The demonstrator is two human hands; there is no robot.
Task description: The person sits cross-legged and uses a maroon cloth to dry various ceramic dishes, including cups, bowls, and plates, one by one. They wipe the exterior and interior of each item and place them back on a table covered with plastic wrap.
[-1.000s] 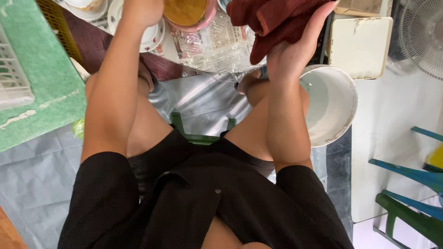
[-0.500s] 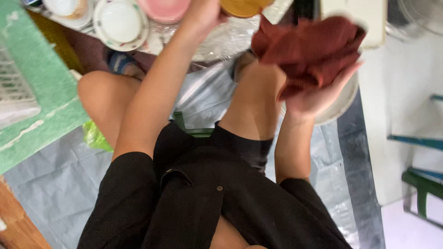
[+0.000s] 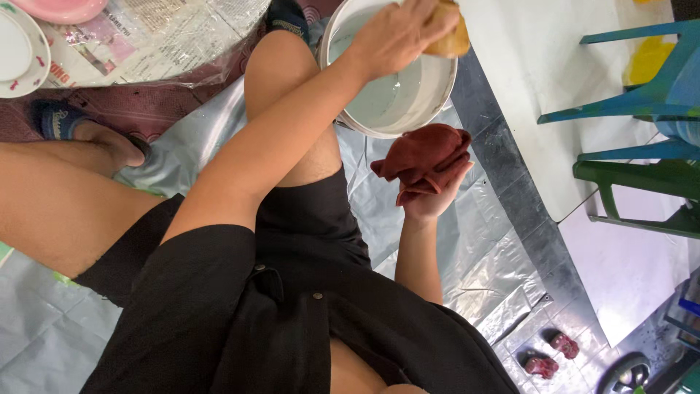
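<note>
Head view, looking straight down, and it's the only angle on offer. Left hand point(image 3: 397, 33) is up at twelve o'clock, reaching across the body, fingers curled tight around a yellow-brown object point(image 3: 450, 38), which pokes out at the hand's three o'clock side; what kind of thing it is, I can't tell. Hand and object sit right over the white basin point(image 3: 430, 98), above its far rim. Inside the basin, a pale, watery surface.

Right hand point(image 3: 430, 197) now, at about two o'clock from the picture's centre, just below the basin. Fingers are closed up around a dark red cloth point(image 3: 423, 157), bunched into a wad that bulges out over the top of the hand. Cloth sits just beside the basin's near rim; whether they touch, I can't say.

Under it all, a silvery plastic sheet point(image 3: 481, 248) spread on the floor. Bare knees rise at nine and eleven o'clock, black shorts point(image 3: 313, 219) and black shirt fill six. At ten o'clock, a foot in a blue sandal point(image 3: 55, 120). Top left corner: a white plate point(image 3: 18, 51) resting on clear plastic wrap over newspaper point(image 3: 160, 33). Over at three o'clock, teal and green plastic chairs point(image 3: 642, 95) stand well apart from the hands.
</note>
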